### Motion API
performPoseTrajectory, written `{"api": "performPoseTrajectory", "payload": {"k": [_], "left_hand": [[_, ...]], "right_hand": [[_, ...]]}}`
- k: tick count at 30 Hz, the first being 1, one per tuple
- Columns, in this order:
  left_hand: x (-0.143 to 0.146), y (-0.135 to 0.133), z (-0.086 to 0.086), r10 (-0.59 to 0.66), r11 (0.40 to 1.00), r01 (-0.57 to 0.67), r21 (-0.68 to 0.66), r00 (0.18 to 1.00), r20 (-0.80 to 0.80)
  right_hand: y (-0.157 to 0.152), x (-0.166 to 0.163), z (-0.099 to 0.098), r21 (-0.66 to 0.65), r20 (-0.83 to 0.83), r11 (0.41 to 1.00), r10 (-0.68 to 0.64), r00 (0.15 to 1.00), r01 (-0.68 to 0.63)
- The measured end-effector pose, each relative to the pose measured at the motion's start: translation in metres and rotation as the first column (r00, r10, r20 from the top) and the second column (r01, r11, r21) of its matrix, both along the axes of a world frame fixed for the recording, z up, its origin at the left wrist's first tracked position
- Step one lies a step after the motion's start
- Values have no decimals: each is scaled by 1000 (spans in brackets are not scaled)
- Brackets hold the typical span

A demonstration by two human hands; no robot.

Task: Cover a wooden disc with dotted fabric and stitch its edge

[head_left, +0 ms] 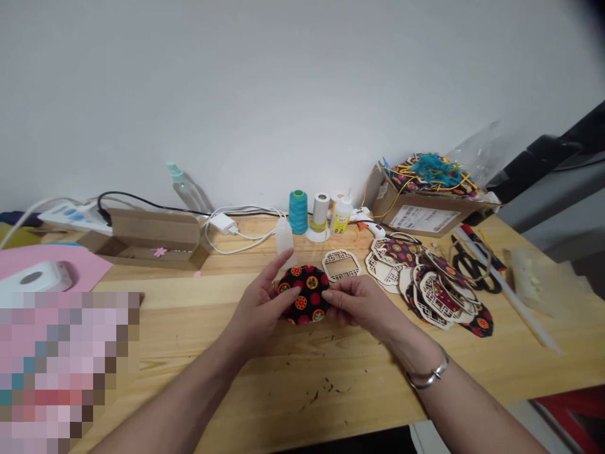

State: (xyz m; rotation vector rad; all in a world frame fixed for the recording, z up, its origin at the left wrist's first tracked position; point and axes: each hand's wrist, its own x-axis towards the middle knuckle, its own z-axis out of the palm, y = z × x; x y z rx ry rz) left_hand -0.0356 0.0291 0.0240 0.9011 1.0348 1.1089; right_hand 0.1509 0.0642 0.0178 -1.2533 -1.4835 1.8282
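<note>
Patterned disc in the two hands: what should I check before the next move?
1. Left hand on the disc: ok, holding its left side.
2. Right hand on the disc: ok, pinching its right edge.
3. Disc's underside: cannot tell, it is hidden.
4. Wooden frame in view: ok, lying on the table beyond the disc.
5. Near side of the table tidy: not ok, dark scraps lie there.

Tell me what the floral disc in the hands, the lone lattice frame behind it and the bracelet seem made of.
Floral disc: probably printed cloth, matte, coloured flowers on black; any backing is hidden.
Lattice frame: likely thin, unvarnished wood, pale and dull, with darker cut edges.
Bracelet: seemingly polished metal, silvery with bright highlights.
</note>
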Motion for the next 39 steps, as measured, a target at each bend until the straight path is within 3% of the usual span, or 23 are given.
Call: {"api": "performPoseTrajectory", "payload": {"k": [10,16,22,28,32,36,39], "left_hand": [[-1,-2,0,7,1000,-6,22,999,-35],[-2,-1,-2,62,996,-49,77,982,-177],[-2,0,-2,107,988,-72,137,955,-275],[-2,0,-3,77,989,-38,144,958,-275],[-2,0,-4,22,997,-7,80,981,-191],[-1,-1,-4,-22,1000,24,13,992,-124],[0,-2,-4,-80,997,81,1,992,-102]], "right_hand": [[-4,-2,-5,-85,-43,988,123,991,-127],[-4,-1,-6,-70,-104,988,127,986,-135],[-6,-3,-5,-123,-62,981,142,988,-149],[-8,-9,-6,-148,-111,980,120,987,-136],[-6,-6,-5,-125,-83,979,150,985,-160],[-2,-2,-1,-14,18,999,30,999,-29],[-1,-3,1,68,-5,994,-81,997,81]]}}
